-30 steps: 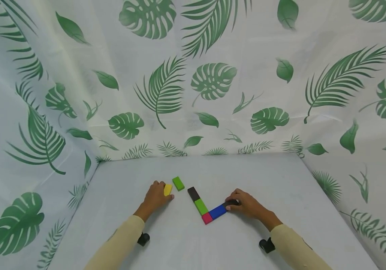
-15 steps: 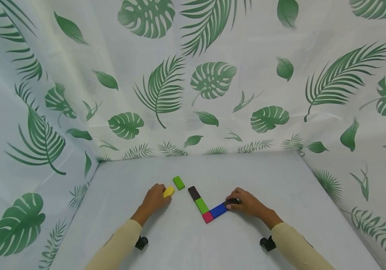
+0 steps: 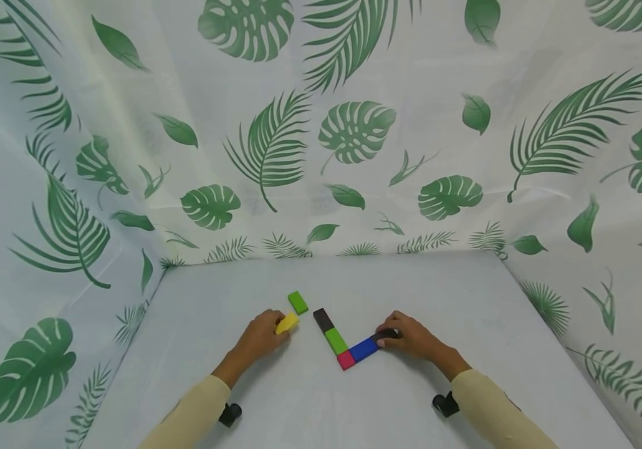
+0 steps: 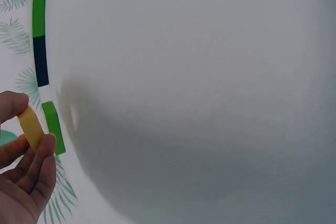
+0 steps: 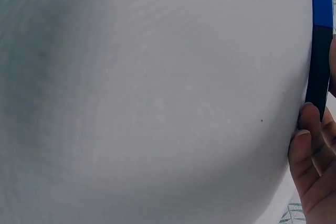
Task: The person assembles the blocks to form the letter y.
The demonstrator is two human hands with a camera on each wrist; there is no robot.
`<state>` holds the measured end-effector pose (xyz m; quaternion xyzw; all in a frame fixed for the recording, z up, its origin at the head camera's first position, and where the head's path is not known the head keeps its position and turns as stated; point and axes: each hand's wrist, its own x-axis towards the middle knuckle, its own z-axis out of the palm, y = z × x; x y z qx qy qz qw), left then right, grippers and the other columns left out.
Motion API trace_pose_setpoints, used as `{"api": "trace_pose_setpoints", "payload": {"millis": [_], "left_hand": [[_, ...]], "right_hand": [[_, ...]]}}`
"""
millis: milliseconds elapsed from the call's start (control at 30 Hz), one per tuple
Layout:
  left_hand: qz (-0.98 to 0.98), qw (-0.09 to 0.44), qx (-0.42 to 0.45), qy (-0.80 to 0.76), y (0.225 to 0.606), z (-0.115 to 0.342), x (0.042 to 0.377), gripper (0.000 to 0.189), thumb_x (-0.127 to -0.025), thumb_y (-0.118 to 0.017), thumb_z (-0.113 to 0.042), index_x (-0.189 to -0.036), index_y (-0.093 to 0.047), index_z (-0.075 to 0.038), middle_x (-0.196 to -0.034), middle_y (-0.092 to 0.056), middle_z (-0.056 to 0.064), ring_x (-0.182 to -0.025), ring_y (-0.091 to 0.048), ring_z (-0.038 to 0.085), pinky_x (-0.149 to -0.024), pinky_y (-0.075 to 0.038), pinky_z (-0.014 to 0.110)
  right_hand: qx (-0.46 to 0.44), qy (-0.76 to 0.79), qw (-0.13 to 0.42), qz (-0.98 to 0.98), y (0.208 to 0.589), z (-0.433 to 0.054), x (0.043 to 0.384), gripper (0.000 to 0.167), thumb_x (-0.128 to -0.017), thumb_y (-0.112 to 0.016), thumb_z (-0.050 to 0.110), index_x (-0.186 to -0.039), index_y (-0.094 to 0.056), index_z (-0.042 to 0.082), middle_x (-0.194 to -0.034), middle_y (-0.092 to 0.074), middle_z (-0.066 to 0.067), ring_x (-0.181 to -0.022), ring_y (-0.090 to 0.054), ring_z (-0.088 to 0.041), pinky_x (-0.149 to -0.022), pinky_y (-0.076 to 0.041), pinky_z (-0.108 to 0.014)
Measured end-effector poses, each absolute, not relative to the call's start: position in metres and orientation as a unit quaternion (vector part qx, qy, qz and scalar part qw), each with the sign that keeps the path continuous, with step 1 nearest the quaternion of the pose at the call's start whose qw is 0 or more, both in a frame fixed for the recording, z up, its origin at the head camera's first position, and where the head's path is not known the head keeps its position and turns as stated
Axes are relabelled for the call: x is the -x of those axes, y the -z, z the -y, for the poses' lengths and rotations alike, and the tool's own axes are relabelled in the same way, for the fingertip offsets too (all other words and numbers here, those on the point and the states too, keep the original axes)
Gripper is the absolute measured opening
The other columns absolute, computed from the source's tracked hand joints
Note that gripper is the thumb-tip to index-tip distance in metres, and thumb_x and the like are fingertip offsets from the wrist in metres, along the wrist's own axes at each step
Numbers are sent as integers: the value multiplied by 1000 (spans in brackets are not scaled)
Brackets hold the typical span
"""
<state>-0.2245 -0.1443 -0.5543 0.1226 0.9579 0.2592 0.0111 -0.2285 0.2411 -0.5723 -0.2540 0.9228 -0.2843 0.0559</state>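
Note:
My left hand [image 3: 256,337] pinches a yellow block [image 3: 287,323] between thumb and fingers; the left wrist view shows the yellow block [image 4: 32,128] tilted, held by its ends. Just beyond it lies a loose green block [image 3: 298,302]. Right of that, blocks form a V on the table: a dark block [image 3: 323,320], a green block [image 3: 336,342], a red block [image 3: 346,360] at the corner, a blue block [image 3: 363,350] and a black block [image 3: 386,335]. My right hand [image 3: 411,338] grips the black block at the far right end, its fingers partly covering it.
The blocks lie on a white-covered table [image 3: 321,411]. White cloth walls [image 3: 377,206] with green leaf prints rise at the back and both sides. A small black device [image 3: 230,415] sits at the left wrist, another black device [image 3: 445,405] at the right.
The left hand has drawn slightly back toward me, and the yellow block has turned in its fingers and shifted a little right. The right hand stays at the black block.

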Motion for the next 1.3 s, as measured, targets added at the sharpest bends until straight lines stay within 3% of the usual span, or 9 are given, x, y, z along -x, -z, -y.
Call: {"api": "trace_pose_setpoints", "payload": {"millis": [233,667,1300], "left_hand": [[-953,-19,-150,-262,558,143,211,33,-85,-77,-20,-113,-70,-5,-85,-58,-4,-73,-49,7,-65,-44,21],[-944,-43,-174,-277,554,139,189,31,-83,-79,-18,-109,-71,-3,-86,-62,0,-76,-56,6,-65,-49,21],[-940,-32,-204,-271,562,122,168,32,-85,-78,-25,-111,-71,-6,-90,-63,-3,-78,-56,2,-67,-48,19]], "right_hand": [[259,287,55,-921,573,-241,230,30,-90,-74,37,-113,-74,17,-102,-60,9,-97,-57,-10,-88,-51,-34],[267,283,75,-918,568,-243,232,38,-88,-76,40,-117,-73,14,-104,-59,5,-98,-56,-12,-87,-50,-32],[264,274,79,-922,572,-244,232,39,-86,-79,36,-120,-72,18,-108,-58,5,-101,-55,-12,-88,-51,-33]]}}
